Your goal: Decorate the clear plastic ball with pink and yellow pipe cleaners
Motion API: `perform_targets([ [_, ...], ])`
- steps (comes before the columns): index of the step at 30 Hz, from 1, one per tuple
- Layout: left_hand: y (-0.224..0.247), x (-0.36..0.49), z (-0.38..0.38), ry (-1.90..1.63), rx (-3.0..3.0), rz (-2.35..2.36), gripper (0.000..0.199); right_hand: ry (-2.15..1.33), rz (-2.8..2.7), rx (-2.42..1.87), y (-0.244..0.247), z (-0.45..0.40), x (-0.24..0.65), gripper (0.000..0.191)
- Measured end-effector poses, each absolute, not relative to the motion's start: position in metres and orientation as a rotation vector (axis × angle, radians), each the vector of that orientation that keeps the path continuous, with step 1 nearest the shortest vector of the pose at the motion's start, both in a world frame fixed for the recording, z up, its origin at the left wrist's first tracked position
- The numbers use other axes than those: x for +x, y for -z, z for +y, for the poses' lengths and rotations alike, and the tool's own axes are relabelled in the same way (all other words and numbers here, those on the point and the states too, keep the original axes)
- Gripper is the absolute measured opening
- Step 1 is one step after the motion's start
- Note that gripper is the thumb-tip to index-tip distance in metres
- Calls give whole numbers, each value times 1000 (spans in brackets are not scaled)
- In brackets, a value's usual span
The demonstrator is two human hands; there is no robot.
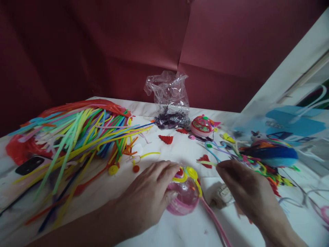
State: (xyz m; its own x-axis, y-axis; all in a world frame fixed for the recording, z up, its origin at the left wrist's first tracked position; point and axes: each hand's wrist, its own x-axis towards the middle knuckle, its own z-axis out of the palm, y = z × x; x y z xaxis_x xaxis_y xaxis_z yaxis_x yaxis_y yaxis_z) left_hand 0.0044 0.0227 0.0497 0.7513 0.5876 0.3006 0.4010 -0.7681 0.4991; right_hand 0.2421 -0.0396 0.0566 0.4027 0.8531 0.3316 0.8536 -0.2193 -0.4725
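Note:
My left hand (149, 192) grips a round, clear-and-pink plastic ball (183, 206) from its left side, thumb low and fingers over the top. Yellow pipe cleaner coils (191, 172) are bent over the upper part of this ball, and a pink strap (214, 219) trails from it towards the front. To the right, my right hand (246, 192) is closed in a pinch on a short pale-yellow pipe cleaner (207, 162), whose free end points left above the ball. Red folded pipe cleaner pieces (166, 139) lie just beyond.
A large heap of coloured pipe cleaners (84, 133) spreads over the left, beside a phone (31, 164). Behind stand a clear plastic bag (171, 96) and a second decorated ball (202, 126). A blue-and-white bag (290, 123) and more pipe cleaner pieces crowd the right.

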Motion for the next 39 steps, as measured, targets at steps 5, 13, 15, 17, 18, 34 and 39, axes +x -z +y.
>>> perform_targets([
  [5, -53, 6, 21, -635, 2463, 800, 48, 63, -1427, -2265, -48, -25, 265, 22],
  [13, -46, 8, 21, -776, 2351, 846, 28, -357, -1817, -2003, -53, -40, 251, 15],
  [15, -44, 8, 21, -782, 2342, 867, 23, -540, -1961, -1878, -58, -47, 241, 4],
  [17, -42, 9, 21, -793, 2330, 876, 23, -644, -2033, -1803, -61, -51, 232, 7],
  [18, -42, 9, 21, -797, 2325, 883, 24, -655, -2045, -1787, -62, -51, 229, 10],
  [34, -45, 11, 21, -761, 2408, 853, 13, -476, -2051, -1636, -57, -52, 208, 28],
  [39, -44, 9, 19, -775, 2466, 799, 33, -465, -2021, -1662, -56, -52, 208, 29],
])
